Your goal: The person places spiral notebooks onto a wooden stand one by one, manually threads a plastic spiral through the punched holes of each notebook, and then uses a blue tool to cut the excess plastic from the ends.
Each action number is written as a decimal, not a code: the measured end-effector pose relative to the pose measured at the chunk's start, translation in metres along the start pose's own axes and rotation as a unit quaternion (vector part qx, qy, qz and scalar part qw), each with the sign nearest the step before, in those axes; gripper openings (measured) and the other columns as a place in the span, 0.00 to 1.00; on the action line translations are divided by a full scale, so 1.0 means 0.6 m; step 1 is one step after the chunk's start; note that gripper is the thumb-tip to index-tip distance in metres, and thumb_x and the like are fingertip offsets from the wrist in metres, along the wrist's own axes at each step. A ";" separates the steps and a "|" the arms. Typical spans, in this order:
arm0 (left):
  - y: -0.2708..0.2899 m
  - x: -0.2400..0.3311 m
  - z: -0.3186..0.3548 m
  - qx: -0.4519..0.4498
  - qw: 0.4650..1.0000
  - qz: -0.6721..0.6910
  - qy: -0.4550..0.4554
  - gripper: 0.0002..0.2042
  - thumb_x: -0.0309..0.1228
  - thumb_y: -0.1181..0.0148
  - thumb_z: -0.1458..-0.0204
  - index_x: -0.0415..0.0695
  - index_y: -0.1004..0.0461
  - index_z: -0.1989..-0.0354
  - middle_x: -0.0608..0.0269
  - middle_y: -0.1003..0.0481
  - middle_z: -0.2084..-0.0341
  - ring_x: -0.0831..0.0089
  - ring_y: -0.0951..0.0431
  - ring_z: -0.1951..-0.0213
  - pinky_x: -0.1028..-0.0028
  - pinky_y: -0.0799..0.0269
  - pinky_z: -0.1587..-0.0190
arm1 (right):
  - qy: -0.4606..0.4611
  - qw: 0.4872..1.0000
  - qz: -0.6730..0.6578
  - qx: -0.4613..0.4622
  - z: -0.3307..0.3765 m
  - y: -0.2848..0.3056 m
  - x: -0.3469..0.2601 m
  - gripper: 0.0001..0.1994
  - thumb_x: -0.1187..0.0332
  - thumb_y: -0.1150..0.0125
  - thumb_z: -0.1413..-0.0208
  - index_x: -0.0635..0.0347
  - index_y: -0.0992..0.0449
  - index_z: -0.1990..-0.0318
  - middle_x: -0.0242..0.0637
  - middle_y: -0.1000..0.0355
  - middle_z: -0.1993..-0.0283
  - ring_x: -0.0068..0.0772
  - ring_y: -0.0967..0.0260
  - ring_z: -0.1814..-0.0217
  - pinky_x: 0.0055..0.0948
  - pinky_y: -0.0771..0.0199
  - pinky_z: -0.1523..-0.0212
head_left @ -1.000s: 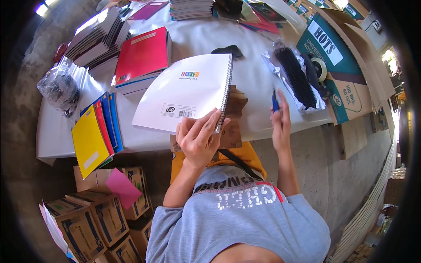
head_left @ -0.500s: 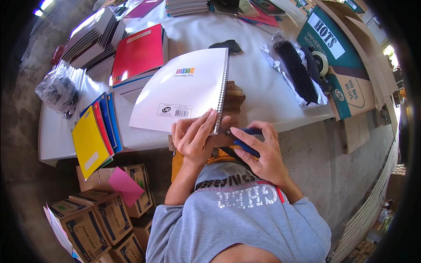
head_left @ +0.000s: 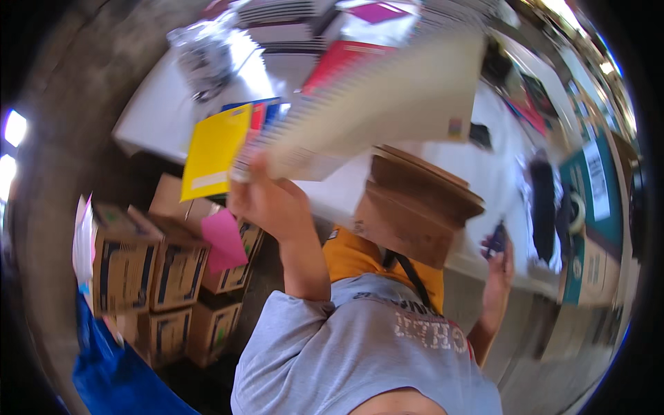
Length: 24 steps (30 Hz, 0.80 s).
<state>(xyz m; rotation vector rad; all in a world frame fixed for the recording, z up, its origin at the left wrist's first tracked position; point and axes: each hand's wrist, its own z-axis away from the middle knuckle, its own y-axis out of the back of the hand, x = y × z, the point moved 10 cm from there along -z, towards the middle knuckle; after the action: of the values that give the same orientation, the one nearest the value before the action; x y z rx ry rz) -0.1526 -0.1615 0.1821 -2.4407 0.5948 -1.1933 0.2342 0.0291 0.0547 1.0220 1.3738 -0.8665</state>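
A large spiral notebook with a white cover hangs over the table, smeared by motion. My left hand is closed on it at the near end of its wire spiral, which now runs along its left side. Off to the right, at the table's front edge, my right hand is closed round a pair of dark-handled pliers. Between my arms, by my lap, stands a folded brown cardboard piece.
Yellow, red and blue notebooks overhang the table's front left edge. Stacked cartons stand low on the left. Black spiral coils in plastic and a green-and-brown carton are at the right. A plastic bag lies at the back left.
The notebook has been lifted off the cardboard and swung to the left by my left hand. My right hand has moved away to the right with the pliers. The view has turned left.
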 end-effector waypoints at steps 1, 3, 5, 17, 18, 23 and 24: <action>0.037 -0.049 -0.039 0.088 0.975 0.169 0.116 0.11 0.33 0.40 0.50 0.37 0.26 0.65 0.57 0.24 0.68 0.69 0.23 0.68 0.72 0.26 0.65 | -0.001 0.999 -0.011 0.046 -0.022 0.036 0.018 0.23 0.60 0.52 0.40 0.61 0.40 0.40 0.37 0.38 0.49 0.29 0.41 0.45 0.26 0.42 0.46; 0.139 -0.095 -0.103 0.113 0.960 0.211 0.144 0.14 0.34 0.41 0.49 0.36 0.29 0.60 0.55 0.25 0.65 0.67 0.23 0.67 0.70 0.25 0.65 | 0.091 0.952 0.277 0.093 -0.067 0.053 -0.004 0.22 0.59 0.53 0.39 0.59 0.39 0.40 0.38 0.37 0.52 0.31 0.39 0.47 0.29 0.41 0.47; 0.228 -0.117 -0.144 0.154 0.967 0.146 0.138 0.15 0.35 0.42 0.48 0.35 0.30 0.60 0.54 0.25 0.64 0.65 0.23 0.66 0.71 0.24 0.64 | 0.094 0.919 0.364 0.117 -0.104 0.074 0.040 0.21 0.59 0.52 0.40 0.53 0.38 0.40 0.39 0.37 0.52 0.35 0.38 0.49 0.33 0.40 0.48; 0.213 -0.116 -0.155 0.030 0.674 -0.708 -0.208 0.41 0.40 0.28 0.64 0.38 0.44 0.41 0.49 0.39 0.46 0.57 0.38 0.46 0.59 0.39 0.50 | 0.118 0.957 0.247 -0.092 -0.201 -0.082 -0.062 0.25 0.56 0.42 0.50 0.59 0.33 0.46 0.45 0.35 0.48 0.46 0.37 0.48 0.35 0.40 0.45; 0.167 -0.154 -0.127 -0.098 0.801 -0.579 -0.111 0.42 0.40 0.28 0.64 0.39 0.44 0.41 0.50 0.38 0.46 0.57 0.39 0.45 0.60 0.39 0.49 | 0.161 0.940 0.249 -0.171 -0.184 -0.133 -0.092 0.24 0.59 0.38 0.53 0.58 0.31 0.48 0.45 0.32 0.50 0.44 0.33 0.51 0.34 0.36 0.49; -0.089 -0.223 0.037 -0.378 0.858 -0.341 -0.069 0.37 0.36 0.34 0.57 0.40 0.45 0.39 0.46 0.40 0.46 0.51 0.39 0.44 0.61 0.39 0.44 | 0.135 0.874 0.435 -0.172 -0.173 -0.174 -0.107 0.20 0.79 0.36 0.65 0.62 0.25 0.58 0.44 0.25 0.64 0.39 0.25 0.64 0.31 0.26 0.61; -0.099 -0.240 0.021 -0.352 0.867 -0.343 -0.077 0.35 0.35 0.36 0.55 0.39 0.45 0.39 0.45 0.40 0.47 0.50 0.38 0.45 0.62 0.38 0.44 | 0.133 0.886 0.418 -0.147 -0.185 -0.158 -0.101 0.19 0.75 0.35 0.64 0.59 0.24 0.58 0.43 0.25 0.63 0.39 0.26 0.64 0.31 0.27 0.63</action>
<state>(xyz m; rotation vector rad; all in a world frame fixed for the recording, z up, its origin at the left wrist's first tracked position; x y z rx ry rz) -0.2099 -0.0354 0.1094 -3.5333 0.0828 -1.1077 0.1045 0.0947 0.1165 1.3561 1.0637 0.1284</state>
